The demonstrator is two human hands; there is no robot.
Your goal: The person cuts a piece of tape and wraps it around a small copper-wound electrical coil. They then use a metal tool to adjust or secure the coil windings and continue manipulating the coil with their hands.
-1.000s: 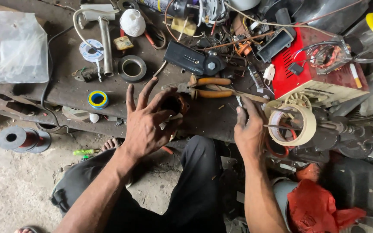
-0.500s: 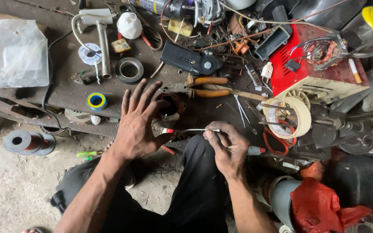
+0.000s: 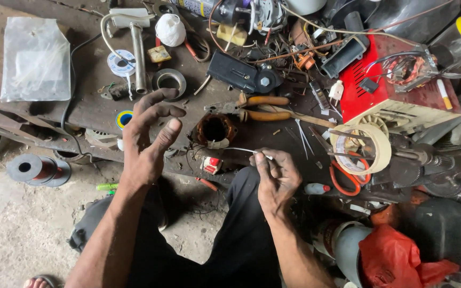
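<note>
Partly hidden, right hand (image 3: 277, 178) pinches white strip (image 3: 241, 150) (far end unclear)

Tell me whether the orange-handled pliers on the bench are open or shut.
Open. The orange-handled pliers lie flat on the bench, their two handles spread apart with a gap between them.

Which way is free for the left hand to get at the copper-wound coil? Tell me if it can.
Probably yes. The left hand hangs open just beside the coil, nothing between them; the right hand pinches a thin wire on the coil's other side.
</note>
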